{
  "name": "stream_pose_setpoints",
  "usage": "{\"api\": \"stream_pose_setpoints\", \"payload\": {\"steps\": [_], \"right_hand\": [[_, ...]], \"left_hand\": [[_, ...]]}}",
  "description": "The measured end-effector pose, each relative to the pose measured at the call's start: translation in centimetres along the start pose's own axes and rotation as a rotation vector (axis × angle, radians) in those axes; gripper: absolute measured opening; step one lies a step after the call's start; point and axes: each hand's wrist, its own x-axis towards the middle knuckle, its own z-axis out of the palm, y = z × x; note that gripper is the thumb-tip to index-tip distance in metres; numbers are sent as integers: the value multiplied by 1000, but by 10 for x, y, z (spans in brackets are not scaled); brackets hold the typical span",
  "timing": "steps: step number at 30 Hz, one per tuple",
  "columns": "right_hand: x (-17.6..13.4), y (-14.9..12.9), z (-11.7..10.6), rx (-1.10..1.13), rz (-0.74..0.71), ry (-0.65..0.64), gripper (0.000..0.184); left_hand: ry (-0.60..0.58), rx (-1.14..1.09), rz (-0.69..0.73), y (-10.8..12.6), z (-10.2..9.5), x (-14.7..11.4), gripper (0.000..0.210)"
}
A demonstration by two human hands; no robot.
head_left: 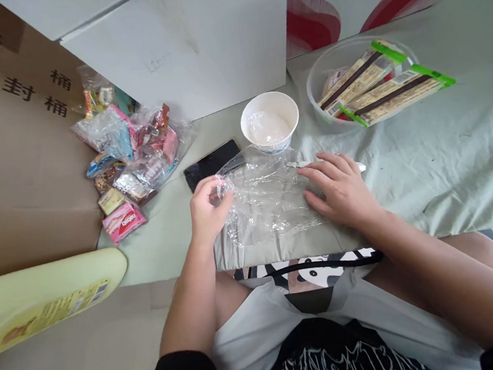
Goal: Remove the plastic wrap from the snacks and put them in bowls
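A clear plastic bag [269, 200] lies crumpled and flattened on the cloth in front of me. My left hand [209, 203] pinches its left edge between thumb and fingers. On the bag's right side rests my right hand [338, 188], palm down with the fingers apart. Under those fingers lies a thin white tool [361, 167]; its tip shows left of the fingers and its end on the right, the middle hidden. Just beyond the bag stands a white paper bowl [270, 121] with something clear inside. A dark phone [212, 165] lies beside the left hand, partly under the bag's edge.
Several packaged snacks [134, 155] are heaped at the left by a cardboard box [20, 143]. A clear tub [320, 90] at the back right holds long packets [395, 98] with green ends. White boxes [198, 44] stand behind. A yellow-green container [52, 297] is at lower left.
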Motion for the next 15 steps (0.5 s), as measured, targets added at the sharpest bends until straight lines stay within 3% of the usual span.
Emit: {"api": "stream_pose_setpoints", "payload": {"steps": [1, 3, 7, 11, 15], "right_hand": [[0, 0, 2, -2, -17, 1, 33], [0, 0, 5, 14, -37, 25, 22], [3, -1, 3, 135, 12, 108, 16], [3, -1, -5, 279, 192, 141, 29], [0, -1, -8, 508, 268, 14, 45]], "left_hand": [[19, 84, -24, -1, -1, 0, 9], [61, 153, -88, 1, -3, 1, 10], [87, -92, -271, 9, -11, 6, 16], [-68, -436, -432, 18, -20, 10, 19], [-230, -621, -456, 22, -25, 11, 21]]}}
